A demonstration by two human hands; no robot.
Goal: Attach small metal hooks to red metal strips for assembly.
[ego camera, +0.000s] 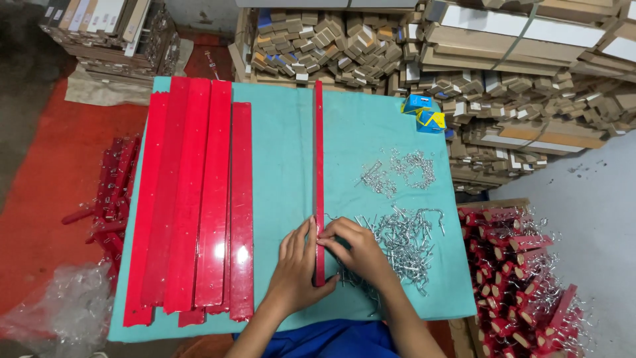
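A long narrow red strip [318, 152] stands on edge down the middle of a teal-covered table [278, 146]. My left hand [295, 268] presses against its left side near the near end. My right hand [354, 248] pinches the strip from the right, fingertips on its top edge. A heap of small silver metal hooks [404, 242] lies just right of my right hand. Several wide glossy red strips [199, 199] lie side by side on the table's left part.
More silver hooks [397, 171] lie scattered farther back, near two small blue and yellow boxes [424, 113]. Finished red pieces with hooks are piled at the right [523, 278] and left [112, 192] on the floor. Stacked wooden blocks [331, 43] fill the back.
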